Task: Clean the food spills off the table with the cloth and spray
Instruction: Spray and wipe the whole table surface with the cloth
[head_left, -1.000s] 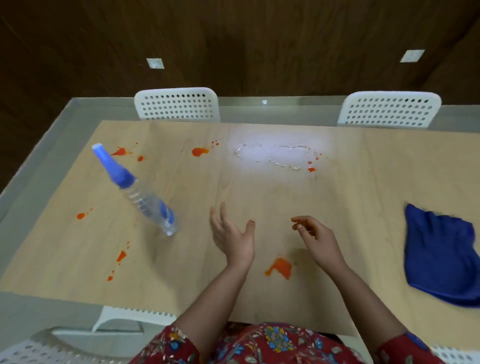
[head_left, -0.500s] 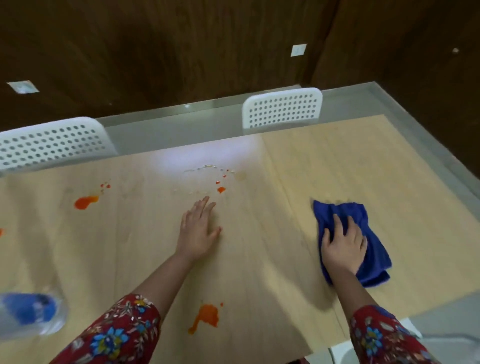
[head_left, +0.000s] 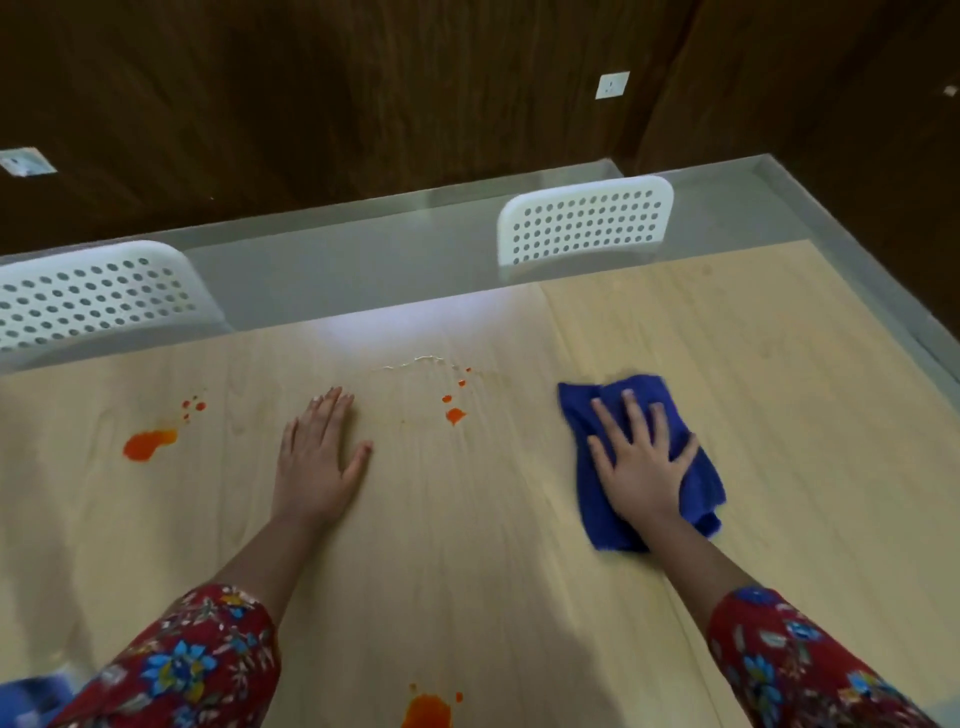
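A blue cloth (head_left: 696, 470) lies crumpled on the light wooden table (head_left: 779, 395) at the right. My right hand (head_left: 636, 460) presses flat on it with fingers spread. My left hand (head_left: 317, 457) rests flat on the bare table at centre left, holding nothing. Orange spills mark the table: a blotch (head_left: 148, 443) at far left, small drops (head_left: 455, 414) between my hands with a clear wet streak (head_left: 415, 361) behind them, and a larger patch (head_left: 427, 711) at the near edge. A blurred blue piece of the spray bottle (head_left: 26, 699) shows at the bottom left corner.
Two white perforated chairs stand at the table's far side, one at the left (head_left: 88, 296) and one at the right (head_left: 587, 218). A grey floor strip and dark wooden wall lie behind. The table's right edge runs near the cloth side.
My right hand reached right onto the blue cloth and slid it forward and left. My left hand went flat on the table. The view swung right, leaving the spray bottle at the corner.
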